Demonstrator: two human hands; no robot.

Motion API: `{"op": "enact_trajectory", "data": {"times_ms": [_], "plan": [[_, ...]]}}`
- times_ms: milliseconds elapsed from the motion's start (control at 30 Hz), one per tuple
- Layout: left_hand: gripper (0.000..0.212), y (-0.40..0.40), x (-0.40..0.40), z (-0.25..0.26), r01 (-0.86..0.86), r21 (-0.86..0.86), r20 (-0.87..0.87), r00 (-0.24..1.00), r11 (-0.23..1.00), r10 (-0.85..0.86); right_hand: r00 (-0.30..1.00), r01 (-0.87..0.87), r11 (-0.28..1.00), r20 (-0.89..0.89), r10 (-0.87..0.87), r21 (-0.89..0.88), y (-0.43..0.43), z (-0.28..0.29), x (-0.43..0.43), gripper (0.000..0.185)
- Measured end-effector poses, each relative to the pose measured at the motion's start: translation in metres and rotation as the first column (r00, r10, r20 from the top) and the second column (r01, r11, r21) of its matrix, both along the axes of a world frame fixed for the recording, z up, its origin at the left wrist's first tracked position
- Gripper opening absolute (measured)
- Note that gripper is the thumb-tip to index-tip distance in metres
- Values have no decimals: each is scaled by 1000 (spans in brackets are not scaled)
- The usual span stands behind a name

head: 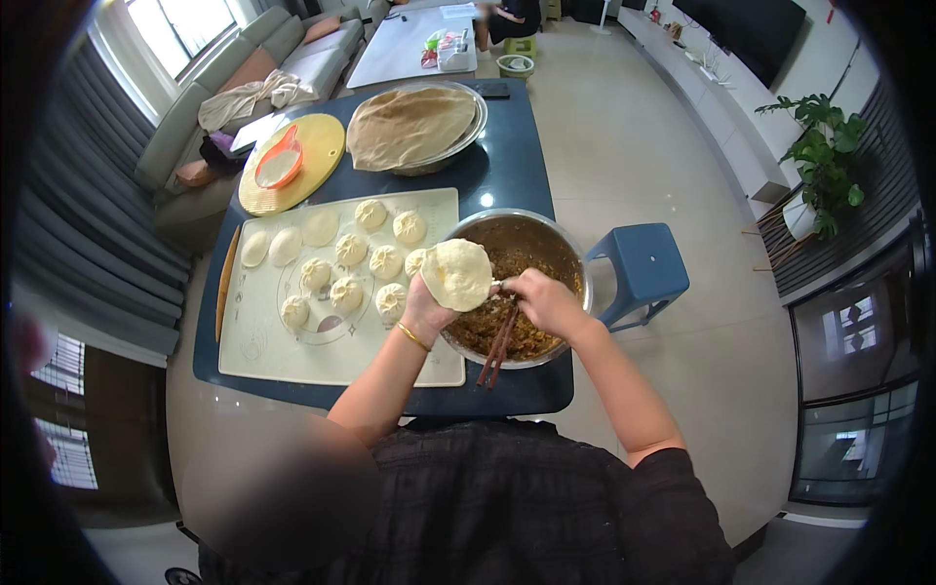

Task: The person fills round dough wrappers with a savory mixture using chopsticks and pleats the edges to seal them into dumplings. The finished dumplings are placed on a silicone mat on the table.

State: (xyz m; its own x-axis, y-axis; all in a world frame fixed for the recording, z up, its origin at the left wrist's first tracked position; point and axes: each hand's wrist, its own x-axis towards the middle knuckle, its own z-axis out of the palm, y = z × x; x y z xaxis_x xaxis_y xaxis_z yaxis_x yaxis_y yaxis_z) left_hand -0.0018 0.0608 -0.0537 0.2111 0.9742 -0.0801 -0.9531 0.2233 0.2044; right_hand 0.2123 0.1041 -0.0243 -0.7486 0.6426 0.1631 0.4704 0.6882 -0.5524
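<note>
My left hand holds up a round dough wrapper over the left rim of a large steel bowl. Brown minced filling covers the bowl's bottom. Above it my right hand grips a small metal utensil close to the wrapper's edge; most of the utensil is hidden. Dark red chopsticks lean over the bowl's near rim, below my right fingers. Left of my left hand, several pleated buns sit on a cream dough mat.
Flat wrappers lie on the mat, beside a wooden rolling pin. Behind are an orange scoop on a yellow board and a cloth-covered steamer. A blue stool stands right of the table. A person sits farther back.
</note>
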Motion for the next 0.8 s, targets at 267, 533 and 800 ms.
{"op": "enact_trajectory", "data": {"times_ms": [267,533,800], "plan": [[41,-9,-34,-11,-22,-50,45,999,999,24,918,-327,937,277,284,124,-24,-13,-23,13],[40,-33,-54,-21,21,-133,67,998,991,-12,759,483,821,-321,-567,-305,-1,23,52,13],[41,-36,-57,-33,69,-84,141,988,994,-56,519,582,640,-377,-767,-502,-26,-13,48,15]]}}
